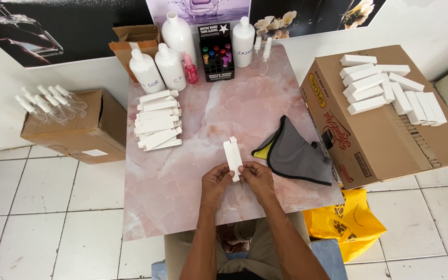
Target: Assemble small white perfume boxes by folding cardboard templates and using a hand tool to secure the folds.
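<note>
A small white cardboard box [232,155], narrow and with its far flaps open, lies over the pink marble table [182,176]. Both hands pinch its near end: my left hand [216,181] from the left, my right hand [256,178] from the right. A stack of flat white box blanks [157,120] lies on the table's left side. Several assembled white boxes [387,88] rest on top of a big cardboard carton [379,140] to the right.
A grey and yellow cloth [296,155] lies right of my hands. White bottles [169,62] and a black rack of small coloured vials [217,57] stand at the table's far edge. A carton with spray bottles [73,127] sits on the floor left; a yellow bag [351,223] lower right.
</note>
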